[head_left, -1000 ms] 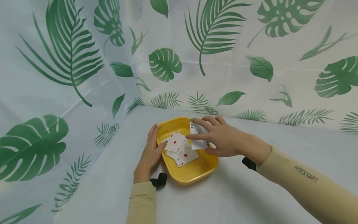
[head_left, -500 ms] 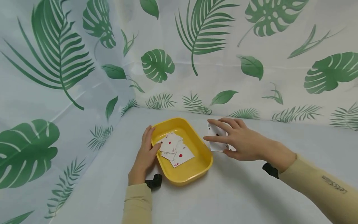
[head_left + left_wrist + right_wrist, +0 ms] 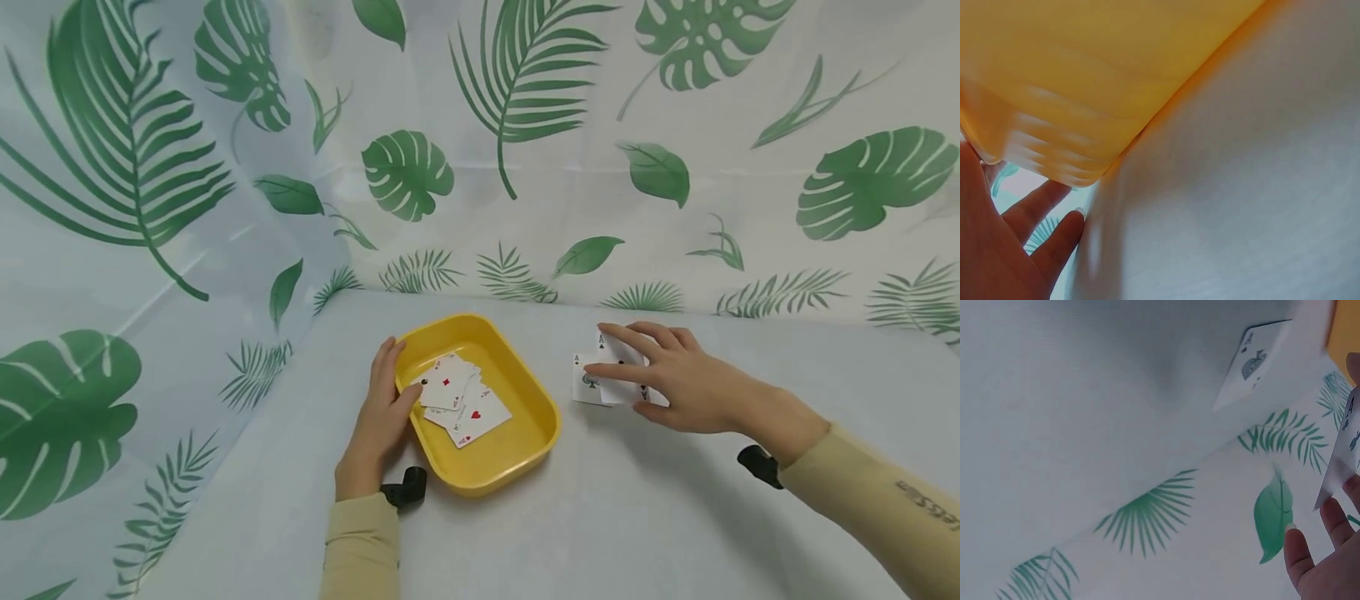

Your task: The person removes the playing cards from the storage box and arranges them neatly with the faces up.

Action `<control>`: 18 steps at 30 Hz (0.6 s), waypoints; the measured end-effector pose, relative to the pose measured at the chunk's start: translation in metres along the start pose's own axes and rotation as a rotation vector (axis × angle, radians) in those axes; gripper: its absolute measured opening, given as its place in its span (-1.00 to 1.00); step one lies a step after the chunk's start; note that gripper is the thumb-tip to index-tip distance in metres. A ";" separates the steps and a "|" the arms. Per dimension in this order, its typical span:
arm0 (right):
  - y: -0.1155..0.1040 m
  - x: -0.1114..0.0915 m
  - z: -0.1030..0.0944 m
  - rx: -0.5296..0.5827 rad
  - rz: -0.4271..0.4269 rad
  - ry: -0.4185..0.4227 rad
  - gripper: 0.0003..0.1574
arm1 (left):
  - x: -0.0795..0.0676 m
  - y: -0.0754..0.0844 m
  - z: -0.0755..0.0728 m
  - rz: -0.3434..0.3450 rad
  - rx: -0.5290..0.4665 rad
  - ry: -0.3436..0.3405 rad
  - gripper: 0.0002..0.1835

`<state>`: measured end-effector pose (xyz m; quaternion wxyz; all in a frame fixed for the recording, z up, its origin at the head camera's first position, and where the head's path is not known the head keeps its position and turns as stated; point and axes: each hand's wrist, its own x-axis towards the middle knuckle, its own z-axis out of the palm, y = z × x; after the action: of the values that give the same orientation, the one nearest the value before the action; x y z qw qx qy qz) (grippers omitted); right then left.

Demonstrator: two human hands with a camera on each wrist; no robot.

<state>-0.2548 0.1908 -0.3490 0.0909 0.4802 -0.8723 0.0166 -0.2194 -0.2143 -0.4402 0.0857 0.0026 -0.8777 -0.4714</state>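
Note:
In the head view my left hand grips the left rim of a yellow tray, thumb over the rim and fingers outside. Inside the tray lie several overlapping playing cards, with an ace of diamonds and an ace of hearts on show. To the tray's right, my right hand holds an ace of clubs between thumb and fingers. An ace of spades lies face up on the cloth, partly behind the held card in this view. The right wrist view shows the ace of spades apart from the held ace of clubs.
White cloth covers the work surface. Leaf-printed sheets rise at the back and left, meeting in a corner behind the tray. A black wrist camera sits close to the tray's near left side.
My right hand has carried the ace of clubs rightward from above the tray to over the cloth. The ace of spades has come into view. My left hand keeps its hold on the tray.

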 end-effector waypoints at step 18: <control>0.035 -0.033 0.039 0.169 0.222 -0.139 -0.20 | 0.002 0.000 -0.001 0.001 -0.005 -0.001 -0.22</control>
<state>-0.2723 0.2327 -0.3911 -0.0128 0.3867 -0.9197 0.0668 -0.2212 -0.2153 -0.4397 0.0856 0.0020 -0.8766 -0.4735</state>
